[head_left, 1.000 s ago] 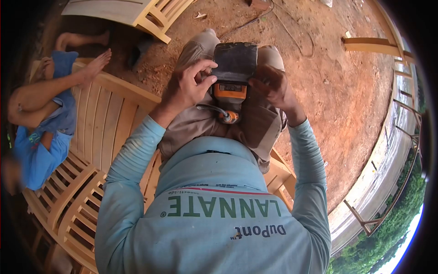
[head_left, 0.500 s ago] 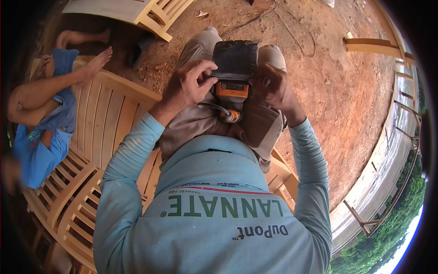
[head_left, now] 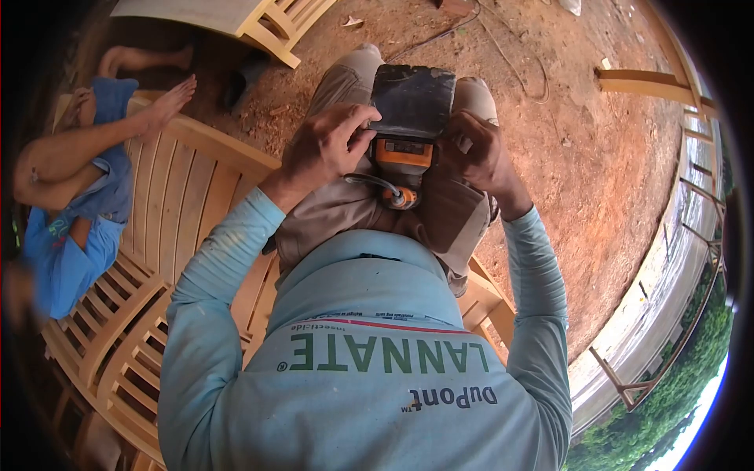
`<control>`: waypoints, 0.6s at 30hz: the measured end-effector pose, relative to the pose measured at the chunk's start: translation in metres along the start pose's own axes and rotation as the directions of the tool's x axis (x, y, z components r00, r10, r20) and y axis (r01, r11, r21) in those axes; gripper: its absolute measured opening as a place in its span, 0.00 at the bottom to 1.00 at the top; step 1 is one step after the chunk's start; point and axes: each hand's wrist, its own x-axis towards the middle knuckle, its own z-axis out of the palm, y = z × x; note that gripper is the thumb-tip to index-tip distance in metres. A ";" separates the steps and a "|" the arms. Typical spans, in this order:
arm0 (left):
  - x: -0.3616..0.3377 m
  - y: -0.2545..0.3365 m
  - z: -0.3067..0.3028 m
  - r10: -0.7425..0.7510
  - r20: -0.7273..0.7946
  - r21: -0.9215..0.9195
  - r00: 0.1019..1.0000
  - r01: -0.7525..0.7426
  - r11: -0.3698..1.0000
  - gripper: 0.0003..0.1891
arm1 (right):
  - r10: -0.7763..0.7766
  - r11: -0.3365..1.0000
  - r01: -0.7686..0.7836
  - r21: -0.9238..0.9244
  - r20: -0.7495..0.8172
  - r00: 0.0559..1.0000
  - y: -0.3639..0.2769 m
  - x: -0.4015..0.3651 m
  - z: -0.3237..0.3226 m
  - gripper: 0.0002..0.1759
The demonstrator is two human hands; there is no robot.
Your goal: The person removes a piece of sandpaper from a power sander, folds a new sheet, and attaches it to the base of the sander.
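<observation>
An orange and black power tool (head_left: 404, 153) rests on the lap between the knees, with a dark, flat sheet (head_left: 413, 100) across its far end. My left hand (head_left: 334, 141) pinches the near left corner of the sheet between thumb and fingers. At the sheet's near right corner is my right hand (head_left: 477, 149), its fingers curled and closed on the edge. A grey cord leaves the tool's orange near end (head_left: 402, 198) toward the left.
A wooden slatted bench (head_left: 177, 188) extends at the left, where a person in blue (head_left: 78, 243) sits with bare legs. Another wooden piece (head_left: 236, 17) stands at the top. A cable (head_left: 510, 64) lies on the dirt ground. Wooden beams (head_left: 644, 81) are at the right.
The view has shifted slightly, so the tool, sheet and both hands appear a little farther right. Both hands stay at the sheet's corners, and the right fingers have shifted slightly.
</observation>
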 end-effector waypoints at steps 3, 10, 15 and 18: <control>-0.001 0.001 -0.002 -0.013 0.028 0.004 1.000 0.013 1.000 0.19 | 0.007 1.000 -0.007 -0.004 0.003 1.000 -0.002 0.001 0.000 0.08; -0.002 0.002 -0.004 -0.068 0.093 0.052 0.993 0.063 0.997 0.21 | 0.035 0.999 -0.035 0.002 0.037 0.999 -0.001 0.001 -0.003 0.08; -0.001 0.001 -0.001 -0.018 0.039 0.036 0.999 0.017 0.999 0.23 | 0.089 0.996 -0.091 0.026 0.044 0.995 -0.001 0.001 -0.003 0.08; -0.001 0.001 -0.001 -0.038 0.053 0.018 0.998 0.037 0.999 0.23 | 0.108 0.994 -0.109 0.029 0.039 0.993 -0.002 0.000 -0.002 0.08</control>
